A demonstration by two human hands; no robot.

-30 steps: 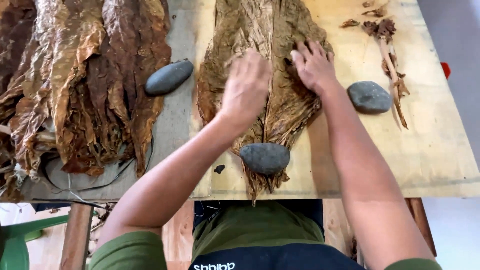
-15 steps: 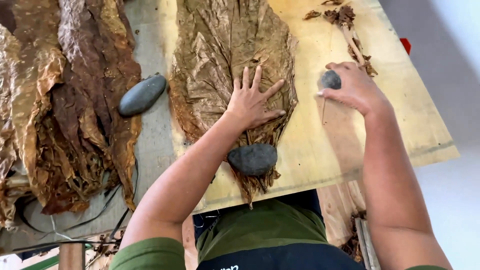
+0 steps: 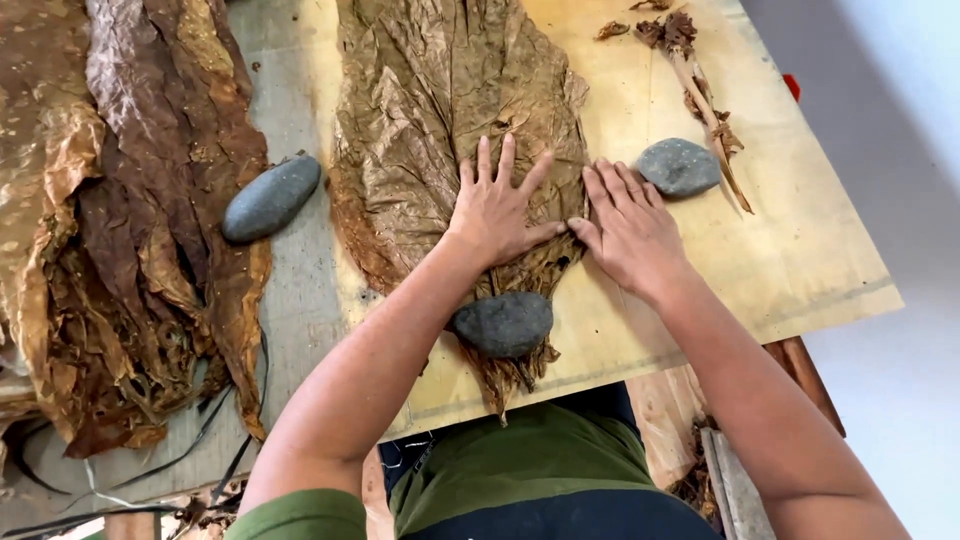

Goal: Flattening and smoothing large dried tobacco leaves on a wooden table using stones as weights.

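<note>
Left hand (image 3: 495, 212): spread flat, palm down, pressing the dried tobacco leaf (image 3: 450, 120); grip wide open, holding nothing.
Right hand (image 3: 630, 228): flat too, open, at the leaf's right edge.
Progress: leaf looks mostly smoothed, stem end pinned by a grey stone (image 3: 503, 324); pile of leaves (image 3: 130, 200) left untouched.
Counter (image 3: 790, 250): pale plywood, second stone (image 3: 679, 166) nearby.
Room: mostly out of view.

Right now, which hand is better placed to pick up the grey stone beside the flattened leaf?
Probably the right hand: its fingers lie just short of the grey stone, while the left hand is spread flat on the leaf, farther away.
</note>
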